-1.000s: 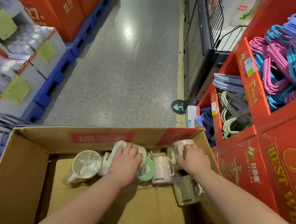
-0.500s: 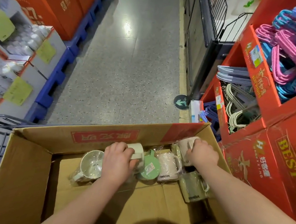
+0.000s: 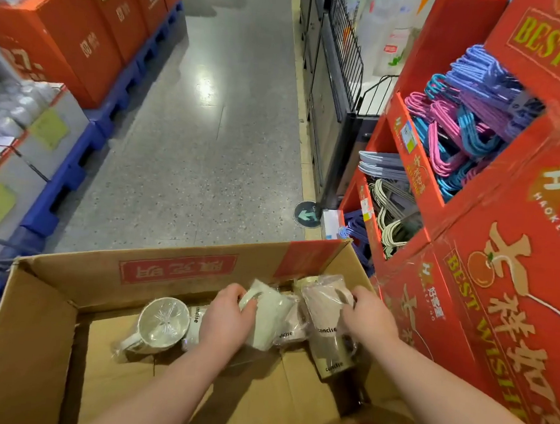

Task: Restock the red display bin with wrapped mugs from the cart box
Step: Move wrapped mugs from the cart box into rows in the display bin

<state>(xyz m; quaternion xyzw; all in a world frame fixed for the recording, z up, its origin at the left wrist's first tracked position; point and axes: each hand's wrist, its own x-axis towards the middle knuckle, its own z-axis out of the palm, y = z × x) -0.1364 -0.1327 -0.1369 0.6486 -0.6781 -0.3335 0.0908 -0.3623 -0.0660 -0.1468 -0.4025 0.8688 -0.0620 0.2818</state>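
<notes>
mugs [image 3: 163, 326] crowd the box's [image 3: 54, 296] far end. left hand [image 3: 229, 320] curls round a pale mug [image 3: 270, 319], right hand [image 3: 369, 319] round a tan mug [image 3: 324, 303], probably for lifting.

I am logging the cart box [image 3: 46, 312] as matt corrugated cardboard; clear crinkled plastic film is glinting over the pale mug [image 3: 270, 322] and the beige mug [image 3: 322, 308]; the floor [image 3: 210, 142] is showing polished speckled stone; the red display bin [image 3: 455, 321] is showing printed card, faintly glossy; the rack [image 3: 344, 52] is showing dark metal wire.
</notes>
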